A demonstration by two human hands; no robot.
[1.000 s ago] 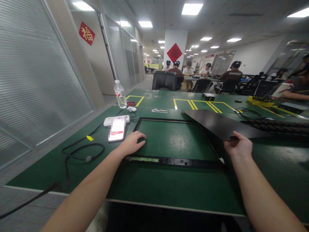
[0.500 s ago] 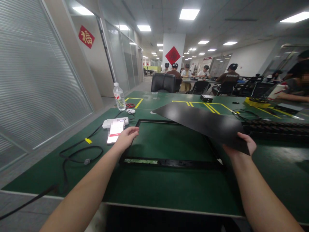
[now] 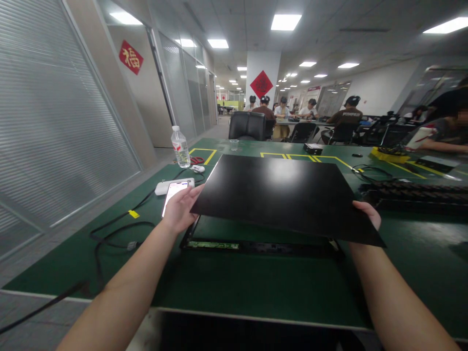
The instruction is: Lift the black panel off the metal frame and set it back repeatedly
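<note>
A thin black rectangular panel (image 3: 285, 195) with a glossy face spans the space between my hands, raised above the table and slightly tilted. My left hand (image 3: 180, 208) grips its left edge, thumb and fingers closed around it. At the right edge, my right hand (image 3: 367, 217) holds the panel, fingers over the rim and the rest partly hidden beneath. Below lies a black frame (image 3: 281, 247) with a green circuit strip (image 3: 214, 244) along its near side; the panel covers most of the frame's far part. A lit phone (image 3: 174, 189) lies just behind my left hand.
To the left stand a water bottle (image 3: 180, 147), a white power strip (image 3: 161, 187) and a looped black cable (image 3: 109, 234). Red-handled scissors (image 3: 197, 160) lie behind. At right rests a long dark ridged object (image 3: 420, 192). Several people sit at tables further back.
My left hand has taken hold of the panel's left edge. The panel has swung round and levelled, its left side moving down and left over the frame.
</note>
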